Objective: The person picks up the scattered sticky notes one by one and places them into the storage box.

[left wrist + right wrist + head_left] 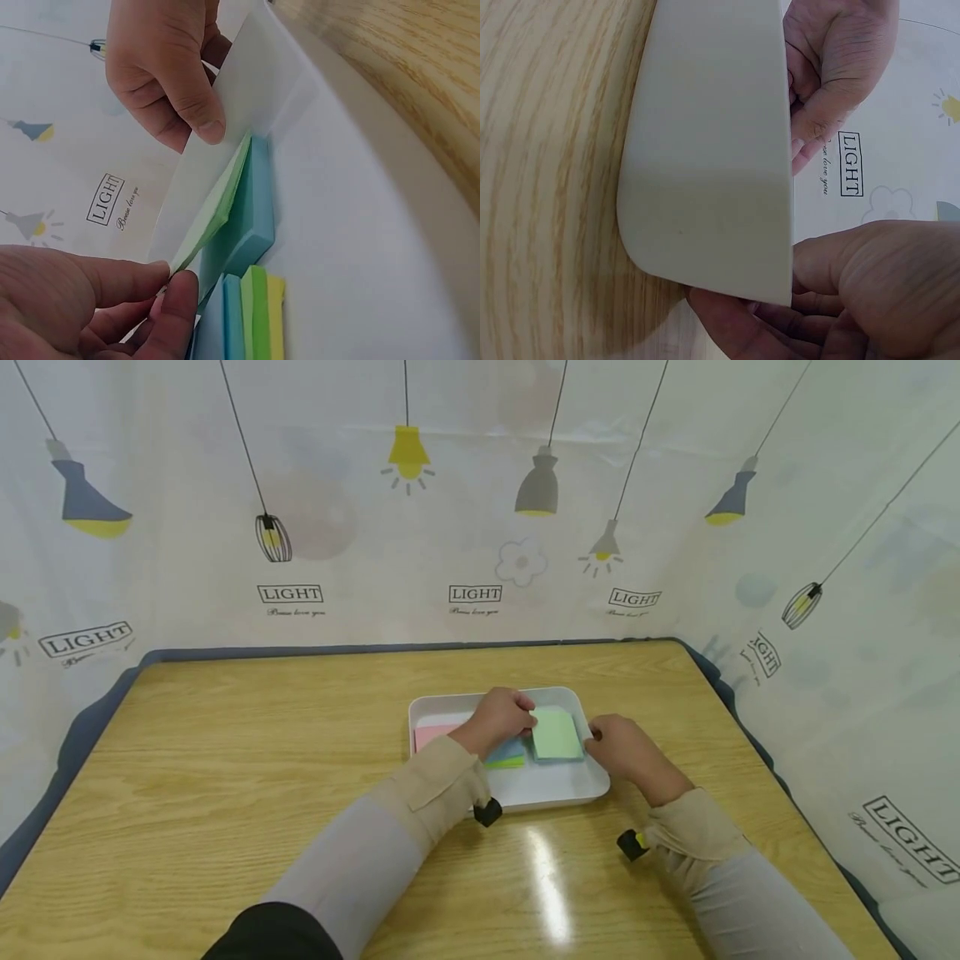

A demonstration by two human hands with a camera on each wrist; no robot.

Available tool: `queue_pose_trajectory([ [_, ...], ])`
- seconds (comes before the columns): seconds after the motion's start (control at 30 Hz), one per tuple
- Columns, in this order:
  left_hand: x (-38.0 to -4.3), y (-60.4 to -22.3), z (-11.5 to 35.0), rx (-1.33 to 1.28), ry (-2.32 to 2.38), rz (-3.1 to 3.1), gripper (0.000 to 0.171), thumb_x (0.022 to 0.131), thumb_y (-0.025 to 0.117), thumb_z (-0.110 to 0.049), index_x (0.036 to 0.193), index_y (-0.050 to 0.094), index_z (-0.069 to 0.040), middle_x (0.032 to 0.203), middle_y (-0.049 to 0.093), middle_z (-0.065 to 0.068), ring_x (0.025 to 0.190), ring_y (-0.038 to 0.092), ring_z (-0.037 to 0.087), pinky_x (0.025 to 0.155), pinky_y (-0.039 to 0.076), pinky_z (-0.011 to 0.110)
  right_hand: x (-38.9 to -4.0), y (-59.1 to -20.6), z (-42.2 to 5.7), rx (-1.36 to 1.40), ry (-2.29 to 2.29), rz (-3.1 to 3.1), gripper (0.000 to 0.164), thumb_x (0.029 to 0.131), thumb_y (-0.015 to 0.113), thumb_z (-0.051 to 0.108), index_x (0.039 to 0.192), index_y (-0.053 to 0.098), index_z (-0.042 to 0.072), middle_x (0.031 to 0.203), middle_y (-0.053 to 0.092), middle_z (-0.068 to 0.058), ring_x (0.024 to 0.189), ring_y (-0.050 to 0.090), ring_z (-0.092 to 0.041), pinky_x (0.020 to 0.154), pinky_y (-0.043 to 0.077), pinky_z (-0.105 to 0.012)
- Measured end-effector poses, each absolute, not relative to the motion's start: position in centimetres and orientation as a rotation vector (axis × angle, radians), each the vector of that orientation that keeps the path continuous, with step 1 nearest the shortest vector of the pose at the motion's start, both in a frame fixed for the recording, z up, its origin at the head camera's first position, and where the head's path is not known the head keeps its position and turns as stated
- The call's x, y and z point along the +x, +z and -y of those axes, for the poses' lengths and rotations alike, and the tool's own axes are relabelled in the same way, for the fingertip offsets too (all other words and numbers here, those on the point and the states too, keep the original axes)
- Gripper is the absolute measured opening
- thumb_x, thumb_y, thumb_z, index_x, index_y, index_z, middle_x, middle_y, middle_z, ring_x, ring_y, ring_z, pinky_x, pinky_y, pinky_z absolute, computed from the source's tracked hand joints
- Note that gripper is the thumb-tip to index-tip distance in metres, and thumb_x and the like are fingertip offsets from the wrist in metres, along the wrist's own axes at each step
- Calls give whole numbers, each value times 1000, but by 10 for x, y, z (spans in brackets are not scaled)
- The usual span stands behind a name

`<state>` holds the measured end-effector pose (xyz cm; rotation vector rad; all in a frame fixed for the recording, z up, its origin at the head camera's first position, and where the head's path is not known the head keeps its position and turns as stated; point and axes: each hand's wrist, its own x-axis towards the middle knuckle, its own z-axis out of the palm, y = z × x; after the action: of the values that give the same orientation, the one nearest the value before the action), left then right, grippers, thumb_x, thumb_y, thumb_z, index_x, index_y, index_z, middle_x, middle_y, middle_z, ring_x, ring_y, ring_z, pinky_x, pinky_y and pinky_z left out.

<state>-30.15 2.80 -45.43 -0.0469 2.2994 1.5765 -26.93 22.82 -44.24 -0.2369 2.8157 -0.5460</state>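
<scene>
My left hand (501, 717) pinches a light green sticky-note pad (557, 733) by its left edge, between thumb and fingertips. That pad lies tilted over a thicker blue sticky-note pad (259, 202), touching it at one end and raised at the pinched end. Both are inside a white tray (543, 789). At the tray's right end, my right hand (626, 747) holds the rim, thumb on the inner side and fingers outside. Beside the left hand, a stack of blue, green and yellow pads (255, 315) shows partly, and a pink pad (431, 735) lies at the tray's left.
The tray stands on a wooden table (247, 777) near its back edge. A light curtain (360, 527) printed with lamps hangs behind and along the sides. Small black wrist cameras (487, 812) sit low under both cuffs.
</scene>
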Motion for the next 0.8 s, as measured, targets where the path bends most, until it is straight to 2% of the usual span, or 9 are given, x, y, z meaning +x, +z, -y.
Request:
queue_pose_trajectory([
  [0.23,-298,-449,-26,-20,1520,-2333,23,83,65,-7,106,63,-2,99,63,12,73,63,17,71,55,31,-268,-440,-226,-275,-563,-2822,20,91,51,16,73,51,7,64,46,-5,59,44,-18,52,38,-30],
  [0.6,-299,-444,-19,74,1368,-2453,31,86,64,-15,115,61,-4,93,65,6,73,59,14,69,50,32,-273,-440,-225,-240,-546,-2792,18,92,51,17,78,55,6,70,52,-7,63,47,-19,53,40,-30],
  [0.8,-301,-440,-15,98,1264,-2521,34,86,64,-21,117,61,-7,101,64,4,73,59,11,73,51,32,-275,-441,-225,-238,-530,-2788,19,92,51,17,77,54,6,69,51,-8,63,47,-19,53,40,-30],
])
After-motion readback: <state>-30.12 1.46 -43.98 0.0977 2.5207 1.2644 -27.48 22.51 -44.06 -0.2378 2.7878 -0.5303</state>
